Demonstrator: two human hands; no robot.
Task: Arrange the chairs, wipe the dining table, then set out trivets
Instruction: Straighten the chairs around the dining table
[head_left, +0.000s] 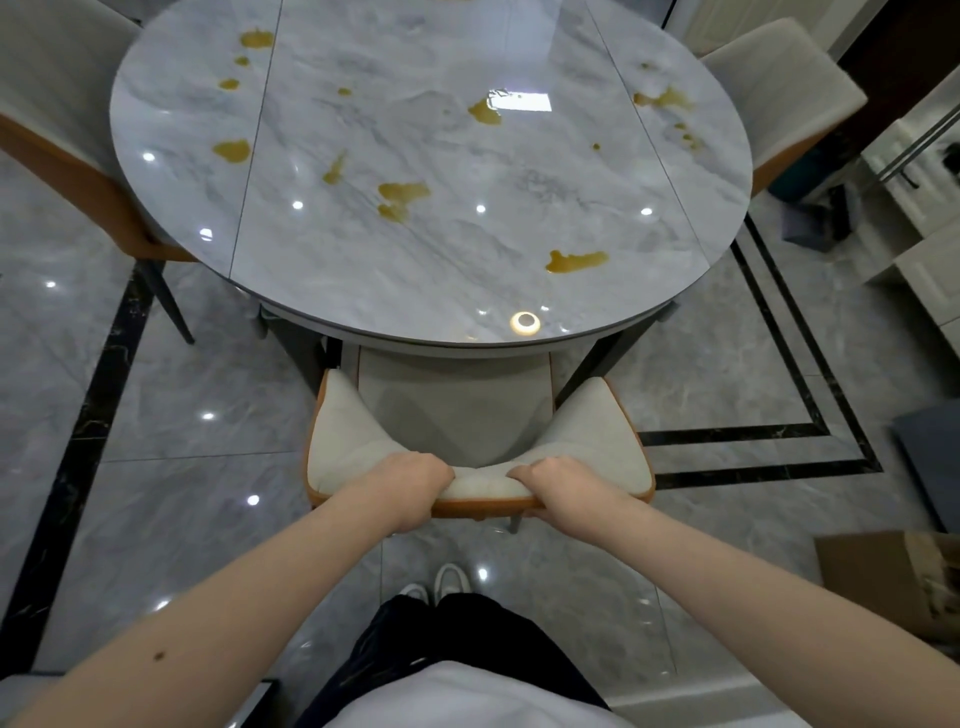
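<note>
Hands, left hand (415, 480) and right hand (558, 486), grip chair (353, 441) backrest top.

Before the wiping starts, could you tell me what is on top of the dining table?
Only yellowish spills lie scattered over the dining table; no cloth, trivets or dishes show. Its far edge is out of frame, so anything there cannot be seen.

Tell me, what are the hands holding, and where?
Both the left hand and the right hand grip the dining chair by the top edge of its backrest.
</note>
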